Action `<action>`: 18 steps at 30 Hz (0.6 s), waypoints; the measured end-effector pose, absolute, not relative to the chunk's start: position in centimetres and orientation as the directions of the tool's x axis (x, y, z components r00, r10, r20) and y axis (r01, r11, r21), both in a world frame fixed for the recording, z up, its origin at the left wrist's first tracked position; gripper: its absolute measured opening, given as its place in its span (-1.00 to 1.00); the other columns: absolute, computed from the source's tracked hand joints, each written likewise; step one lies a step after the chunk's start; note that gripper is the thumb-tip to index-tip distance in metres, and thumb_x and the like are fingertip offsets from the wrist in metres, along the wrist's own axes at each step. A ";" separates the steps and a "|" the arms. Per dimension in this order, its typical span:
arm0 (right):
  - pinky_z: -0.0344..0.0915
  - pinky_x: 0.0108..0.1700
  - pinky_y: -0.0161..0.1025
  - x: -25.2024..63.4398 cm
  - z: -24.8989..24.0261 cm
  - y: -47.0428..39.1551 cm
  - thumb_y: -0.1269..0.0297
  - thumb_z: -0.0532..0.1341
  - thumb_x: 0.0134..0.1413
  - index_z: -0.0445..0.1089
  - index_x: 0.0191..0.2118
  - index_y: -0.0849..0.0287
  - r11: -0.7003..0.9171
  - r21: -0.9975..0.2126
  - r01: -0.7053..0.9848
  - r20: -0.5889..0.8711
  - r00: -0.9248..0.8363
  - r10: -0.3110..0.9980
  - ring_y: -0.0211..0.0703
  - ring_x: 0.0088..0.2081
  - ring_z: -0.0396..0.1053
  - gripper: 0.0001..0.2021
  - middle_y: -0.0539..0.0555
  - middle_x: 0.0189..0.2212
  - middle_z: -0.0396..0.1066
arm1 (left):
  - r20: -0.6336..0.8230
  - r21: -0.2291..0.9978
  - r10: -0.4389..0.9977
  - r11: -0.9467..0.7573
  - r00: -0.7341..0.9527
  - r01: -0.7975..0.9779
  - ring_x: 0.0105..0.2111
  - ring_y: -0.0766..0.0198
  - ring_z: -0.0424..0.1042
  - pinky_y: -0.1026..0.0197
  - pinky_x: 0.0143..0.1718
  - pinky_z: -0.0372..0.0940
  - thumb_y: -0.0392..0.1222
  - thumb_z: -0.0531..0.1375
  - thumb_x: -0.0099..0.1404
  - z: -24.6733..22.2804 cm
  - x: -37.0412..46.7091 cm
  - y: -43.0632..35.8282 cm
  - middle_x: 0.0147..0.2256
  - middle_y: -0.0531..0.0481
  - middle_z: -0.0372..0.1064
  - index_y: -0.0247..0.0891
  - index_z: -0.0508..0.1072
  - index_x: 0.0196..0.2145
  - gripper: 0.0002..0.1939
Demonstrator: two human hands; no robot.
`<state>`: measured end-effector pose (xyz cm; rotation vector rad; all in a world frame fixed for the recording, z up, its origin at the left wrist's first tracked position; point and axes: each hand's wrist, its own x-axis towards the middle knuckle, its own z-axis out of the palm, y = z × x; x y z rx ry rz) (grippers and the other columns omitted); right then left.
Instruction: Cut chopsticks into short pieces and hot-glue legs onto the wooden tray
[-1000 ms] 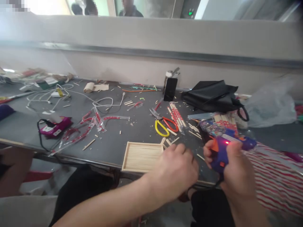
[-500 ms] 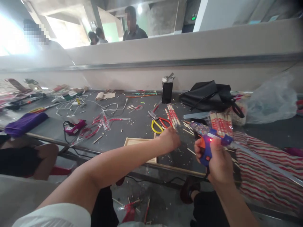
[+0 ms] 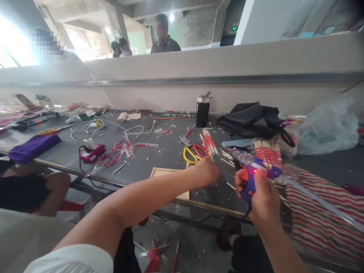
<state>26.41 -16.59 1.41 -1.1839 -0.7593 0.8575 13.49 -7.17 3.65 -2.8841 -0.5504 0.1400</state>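
Observation:
My right hand [image 3: 264, 193] is wrapped round a blue hot glue gun [image 3: 251, 172] with an orange trigger and a small red light. A long clear glue stick [image 3: 321, 197] sticks out of its back end, and the nozzle end points left. My left hand [image 3: 207, 171] is closed over the table, left of the glue gun; whatever its fingers pinch is hidden. Under my left forearm lies a shallow wooden frame [image 3: 159, 172], partly covered. Just beyond my left hand are pliers with one yellow and one red-orange handle [image 3: 190, 155] and red-wrapped chopsticks [image 3: 208, 140].
A black bag [image 3: 250, 119], a dark phone [image 3: 202, 115] propped upright and a clear plastic bag [image 3: 330, 125] stand along the back. Striped cloth [image 3: 315, 204] covers the right side. White cables [image 3: 133, 131], a pink power strip [image 3: 92, 152] and stick scraps lie leftward. People are beyond the partition.
The whole view has shifted slightly down and right. My left hand stays closed near the same spot, and my right hand still grips the glue gun.

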 end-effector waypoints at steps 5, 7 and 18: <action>0.15 -0.67 -0.41 26.3 1.9 -16.4 -0.28 0.13 -0.02 0.39 -0.41 0.23 0.223 -0.957 -0.186 0.092 0.535 0.840 -0.32 -0.64 0.22 -0.44 -0.02 -0.61 0.31 | 0.170 -0.041 0.400 -0.910 0.901 0.412 -0.51 0.22 0.39 0.23 -0.55 0.11 -0.32 0.15 0.08 8.4 11.0 -8.1 -0.51 -0.06 0.45 -0.27 0.47 -0.40 -0.88; 0.13 -0.68 -0.40 26.2 2.1 -16.3 -0.29 0.12 -0.03 0.38 -0.42 0.23 0.247 -0.952 -0.183 0.107 0.556 0.824 -0.32 -0.65 0.21 -0.44 -0.02 -0.62 0.31 | 0.385 0.272 0.534 -0.845 0.753 0.460 -0.54 0.31 0.33 0.27 -0.54 0.12 -0.35 0.12 0.06 10.5 8.4 -9.3 -0.52 0.02 0.39 -0.26 0.40 -0.47 -0.92; 0.34 -0.55 -0.23 22.4 0.5 -18.6 -0.18 0.20 -0.04 0.43 -0.40 0.15 0.267 -0.963 0.021 0.250 0.428 0.869 -0.08 -0.51 0.39 -0.57 0.07 -0.55 0.39 | -0.057 0.872 0.955 0.190 0.293 -0.450 -0.75 0.48 0.23 0.43 -0.74 0.07 -0.18 0.13 0.23 5.9 -5.2 -9.7 -0.54 0.07 0.40 -0.26 0.28 -0.41 -0.88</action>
